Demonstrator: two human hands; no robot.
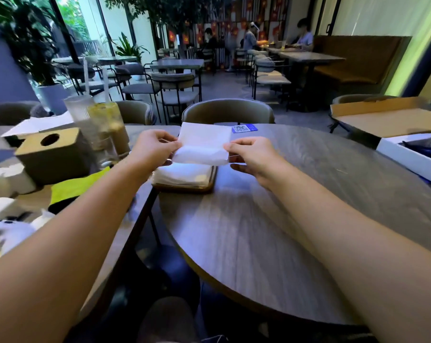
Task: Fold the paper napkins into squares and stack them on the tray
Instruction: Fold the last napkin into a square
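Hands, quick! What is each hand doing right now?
Left hand: pinches the left edge of the napkin, held above the tray.
Right hand: pinches the napkin's right edge.

Both hands hold a white napkin (202, 144) up above the round wooden table (271, 219), the left hand (152, 147) pinching its left edge and the right hand (253, 154) its right, the lower part folded over. Just beneath it, a stack of folded napkins (182, 174) lies on a brown tray (210, 183). Iced drinks (105, 125) stand to the left, beside a tissue box (53, 154).
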